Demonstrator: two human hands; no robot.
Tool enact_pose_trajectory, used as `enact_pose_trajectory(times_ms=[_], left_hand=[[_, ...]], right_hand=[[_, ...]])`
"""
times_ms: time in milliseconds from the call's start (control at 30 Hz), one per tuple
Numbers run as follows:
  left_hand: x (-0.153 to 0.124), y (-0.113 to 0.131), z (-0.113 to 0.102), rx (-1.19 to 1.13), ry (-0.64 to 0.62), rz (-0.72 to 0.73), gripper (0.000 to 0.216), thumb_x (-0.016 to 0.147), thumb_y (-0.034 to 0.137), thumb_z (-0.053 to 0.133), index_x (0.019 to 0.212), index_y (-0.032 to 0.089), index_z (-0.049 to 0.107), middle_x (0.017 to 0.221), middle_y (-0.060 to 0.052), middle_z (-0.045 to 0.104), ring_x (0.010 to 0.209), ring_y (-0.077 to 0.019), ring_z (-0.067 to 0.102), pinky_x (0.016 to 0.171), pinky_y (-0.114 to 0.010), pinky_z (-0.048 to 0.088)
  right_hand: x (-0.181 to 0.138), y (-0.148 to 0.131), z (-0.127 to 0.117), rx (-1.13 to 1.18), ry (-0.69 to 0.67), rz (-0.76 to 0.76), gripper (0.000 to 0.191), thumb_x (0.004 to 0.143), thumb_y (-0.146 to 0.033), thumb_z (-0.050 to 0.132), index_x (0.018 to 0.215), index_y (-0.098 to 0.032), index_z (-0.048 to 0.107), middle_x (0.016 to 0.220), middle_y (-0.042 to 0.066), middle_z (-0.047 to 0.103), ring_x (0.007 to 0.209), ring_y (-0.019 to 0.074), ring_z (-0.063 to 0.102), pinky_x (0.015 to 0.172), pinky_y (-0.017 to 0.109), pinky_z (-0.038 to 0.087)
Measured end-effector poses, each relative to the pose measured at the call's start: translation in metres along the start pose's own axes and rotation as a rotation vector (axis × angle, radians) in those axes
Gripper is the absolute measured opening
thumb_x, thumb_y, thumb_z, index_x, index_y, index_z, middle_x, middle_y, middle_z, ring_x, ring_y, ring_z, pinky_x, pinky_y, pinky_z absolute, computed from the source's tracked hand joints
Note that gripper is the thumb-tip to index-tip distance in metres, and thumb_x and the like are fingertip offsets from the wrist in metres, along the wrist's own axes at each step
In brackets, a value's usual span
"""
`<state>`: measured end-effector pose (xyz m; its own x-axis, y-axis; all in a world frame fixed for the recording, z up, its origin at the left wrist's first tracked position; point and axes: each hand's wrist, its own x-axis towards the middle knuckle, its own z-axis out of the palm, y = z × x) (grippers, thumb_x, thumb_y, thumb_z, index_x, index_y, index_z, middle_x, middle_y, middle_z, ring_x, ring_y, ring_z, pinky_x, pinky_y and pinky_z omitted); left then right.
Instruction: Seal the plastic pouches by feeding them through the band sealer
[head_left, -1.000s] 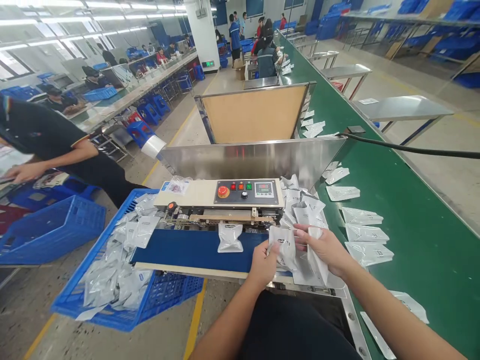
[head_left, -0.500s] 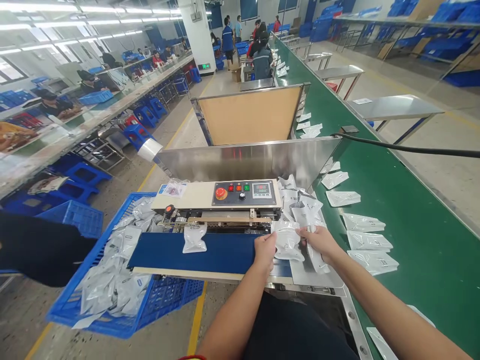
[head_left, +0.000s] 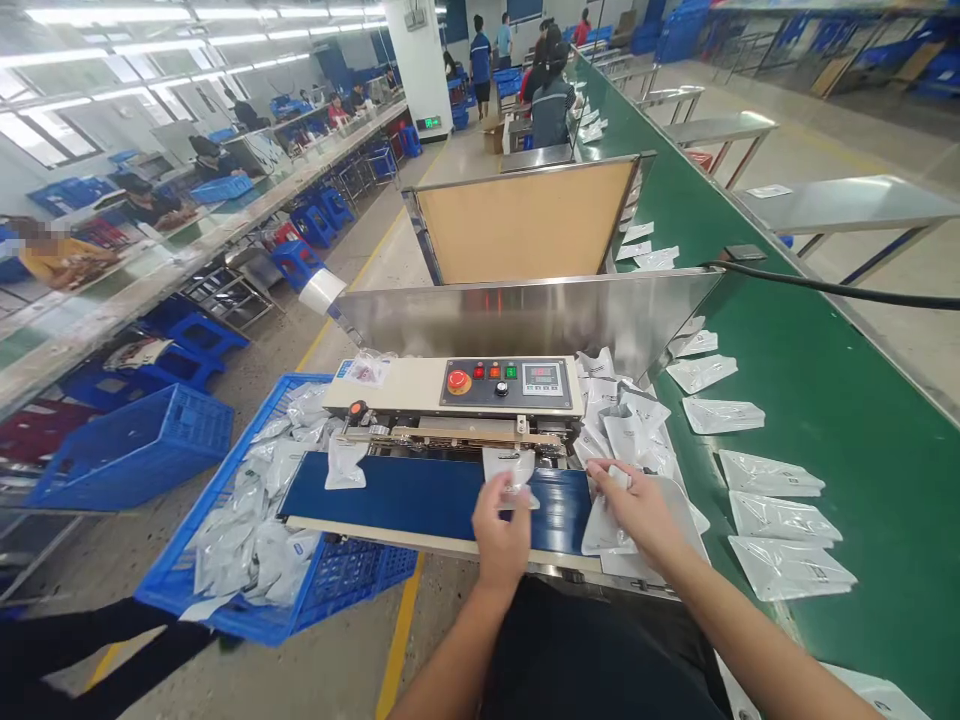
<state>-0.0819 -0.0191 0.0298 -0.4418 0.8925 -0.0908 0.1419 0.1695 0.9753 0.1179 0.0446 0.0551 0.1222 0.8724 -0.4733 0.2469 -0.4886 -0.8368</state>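
A white pouch (head_left: pixel 508 463) stands with its top edge in the band sealer (head_left: pixel 390 385), its lower part over the blue belt (head_left: pixel 420 495). In front of its lower end is my left hand (head_left: pixel 502 535), thumb and forefinger apart; whether they still touch it is hard to see. Farther left on the belt, another white pouch (head_left: pixel 346 466) hangs from the sealing slot. My right hand (head_left: pixel 637 515) pinches the top of a pouch (head_left: pixel 606 528) lying on the metal plate at the belt's right end. More pouches (head_left: pixel 630 420) are heaped behind that hand.
Sealed-looking pouches fill a blue basket (head_left: pixel 161 590) on the left. Separate pouches (head_left: pixel 784 515) lie along the green conveyor (head_left: pixel 892 480) to my right. A metal partition (head_left: pixel 525 315) rises behind the sealer, and a black cable (head_left: pixel 840 288) crosses the conveyor. A person's dark-clothed legs (head_left: pixel 97 640) show at lower left.
The pouch from my left hand has moved left into the sealer, and the left fingers have spread. My right hand now grips another pouch. The earlier pouch on the belt has travelled left.
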Motion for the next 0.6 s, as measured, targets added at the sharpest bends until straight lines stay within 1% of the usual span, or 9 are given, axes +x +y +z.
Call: enact_pose_trajectory(times_ms=[67, 100, 133, 200, 267, 333, 433, 500, 600], left_hand=[[-0.015, 0.01, 0.015, -0.021, -0.298, 0.05, 0.042, 0.093, 0.048, 0.079, 0.125, 0.021, 0.082, 0.121, -0.015, 0.081, 0.108, -0.0304, 0.077, 0.092, -0.04, 0.064], [-0.019, 0.013, 0.024, -0.033, -0.389, 0.065, 0.039, 0.094, 0.046, 0.077, 0.123, 0.021, 0.083, 0.118, -0.014, 0.082, 0.106, -0.0298, 0.077, 0.09, -0.039, 0.064], [-0.021, 0.016, 0.033, -0.045, -0.416, 0.067, 0.036, 0.096, 0.046, 0.074, 0.12, 0.021, 0.084, 0.115, -0.014, 0.083, 0.104, -0.0292, 0.077, 0.089, -0.038, 0.064], [-0.018, 0.016, 0.049, -0.09, -0.338, 0.011, 0.037, 0.1, 0.049, 0.068, 0.11, 0.017, 0.084, 0.105, -0.014, 0.083, 0.095, -0.0273, 0.077, 0.085, -0.037, 0.062], [-0.011, 0.012, 0.058, -0.172, -0.249, -0.089, 0.043, 0.099, 0.055, 0.068, 0.102, 0.014, 0.082, 0.096, -0.014, 0.083, 0.087, -0.0261, 0.077, 0.082, -0.035, 0.061], [-0.004, 0.008, 0.062, -0.236, -0.236, -0.147, 0.046, 0.095, 0.058, 0.072, 0.1, 0.013, 0.081, 0.095, -0.015, 0.083, 0.087, -0.0266, 0.078, 0.081, -0.035, 0.061], [0.003, 0.003, 0.067, -0.232, -0.301, -0.145, 0.045, 0.093, 0.056, 0.075, 0.102, 0.013, 0.083, 0.098, -0.015, 0.084, 0.09, -0.0276, 0.078, 0.084, -0.035, 0.061], [0.007, -0.001, 0.073, -0.159, -0.333, -0.135, 0.042, 0.092, 0.053, 0.074, 0.099, 0.013, 0.086, 0.094, -0.013, 0.084, 0.086, -0.0268, 0.076, 0.082, -0.034, 0.059], [0.014, -0.009, 0.086, -0.089, -0.267, -0.222, 0.041, 0.09, 0.052, 0.074, 0.088, 0.013, 0.087, 0.082, -0.01, 0.081, 0.075, -0.0238, 0.072, 0.072, -0.031, 0.055]], right_hand=[[-0.008, -0.001, 0.009, 0.047, -0.008, -0.055, 0.063, 0.079, -0.075, 0.077, 0.108, -0.019, 0.082, 0.081, 0.006, 0.077, 0.073, 0.0234, 0.068, 0.063, 0.031, 0.051], [-0.01, -0.002, 0.012, 0.096, -0.015, -0.076, 0.064, 0.077, -0.075, 0.08, 0.109, -0.02, 0.082, 0.093, 0.008, 0.08, 0.082, 0.0246, 0.07, 0.069, 0.032, 0.054], [-0.012, -0.002, 0.014, 0.168, -0.026, -0.083, 0.066, 0.075, -0.074, 0.082, 0.114, -0.021, 0.082, 0.105, 0.009, 0.081, 0.089, 0.0256, 0.072, 0.074, 0.033, 0.056], [-0.013, 0.0, 0.011, 0.34, -0.034, -0.058, 0.073, 0.076, -0.076, 0.081, 0.128, -0.024, 0.078, 0.116, 0.009, 0.08, 0.096, 0.026, 0.073, 0.081, 0.035, 0.059], [-0.014, 0.006, 0.002, 0.431, -0.02, -0.033, 0.076, 0.075, -0.077, 0.082, 0.131, -0.025, 0.076, 0.114, 0.009, 0.08, 0.095, 0.0258, 0.074, 0.083, 0.036, 0.061], [-0.014, 0.015, -0.009, 0.378, -0.019, -0.04, 0.072, 0.071, -0.076, 0.087, 0.116, -0.021, 0.081, 0.107, 0.01, 0.081, 0.095, 0.0273, 0.074, 0.084, 0.036, 0.061], [-0.012, 0.029, -0.021, 0.243, -0.022, -0.08, 0.064, 0.066, -0.077, 0.09, 0.092, -0.018, 0.082, 0.092, 0.012, 0.08, 0.091, 0.0298, 0.074, 0.081, 0.037, 0.061], [-0.006, 0.039, -0.026, 0.245, 0.03, -0.078, 0.062, 0.066, -0.076, 0.09, 0.087, -0.018, 0.081, 0.086, 0.01, 0.079, 0.084, 0.0278, 0.073, 0.075, 0.036, 0.06], [0.009, 0.049, -0.031, 0.33, 0.154, 0.028, 0.057, 0.06, -0.068, 0.095, 0.083, -0.017, 0.08, 0.069, 0.005, 0.072, 0.063, 0.0208, 0.065, 0.06, 0.032, 0.056]])
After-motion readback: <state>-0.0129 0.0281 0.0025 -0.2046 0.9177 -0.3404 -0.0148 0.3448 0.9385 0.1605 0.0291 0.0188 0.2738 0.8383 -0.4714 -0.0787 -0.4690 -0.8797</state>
